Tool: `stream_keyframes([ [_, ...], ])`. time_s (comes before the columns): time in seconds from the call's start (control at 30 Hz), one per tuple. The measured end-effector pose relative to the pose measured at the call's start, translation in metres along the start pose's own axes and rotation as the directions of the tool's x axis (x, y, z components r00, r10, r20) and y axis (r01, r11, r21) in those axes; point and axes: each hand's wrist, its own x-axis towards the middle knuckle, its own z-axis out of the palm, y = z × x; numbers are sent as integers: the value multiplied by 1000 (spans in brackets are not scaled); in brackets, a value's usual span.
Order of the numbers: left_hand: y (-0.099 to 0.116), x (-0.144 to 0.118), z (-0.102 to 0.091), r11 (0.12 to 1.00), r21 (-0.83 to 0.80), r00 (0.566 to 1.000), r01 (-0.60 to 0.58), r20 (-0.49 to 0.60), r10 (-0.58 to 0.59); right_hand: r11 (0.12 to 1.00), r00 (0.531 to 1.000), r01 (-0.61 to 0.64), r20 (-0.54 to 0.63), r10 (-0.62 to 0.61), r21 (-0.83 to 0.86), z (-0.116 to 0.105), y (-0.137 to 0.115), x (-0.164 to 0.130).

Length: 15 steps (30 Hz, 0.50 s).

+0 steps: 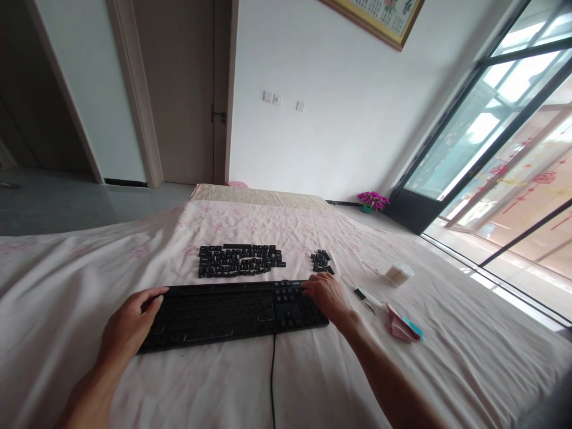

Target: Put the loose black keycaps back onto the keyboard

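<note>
1 keyboard (214, 316), 2 keycap clusters (236, 260), 3 wall plates (267, 96)

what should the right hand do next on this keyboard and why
I'd probably lift the right hand slightly to check the spot beneath: its fingers hide part of the keyboard near the right end, the left hand rests at the left end, and loose keycaps lie just beyond.

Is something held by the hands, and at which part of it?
The left hand holds the keyboard at its far left corner; the right hand is at its right end, grip unclear.
</note>
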Motion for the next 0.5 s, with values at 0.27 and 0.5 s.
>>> stream_keyframes([
  [0.27, 1, -1, -1, 1000, 14, 1000, -10, 23, 9, 996, 999, 31, 25, -29, -85, 5, -3, 3],
  [0.5, 1, -1, -1, 1000, 23, 1000, -10, 12, 10, 992, 999, 15, 46, -9, -122, 8, -8, 0],
])
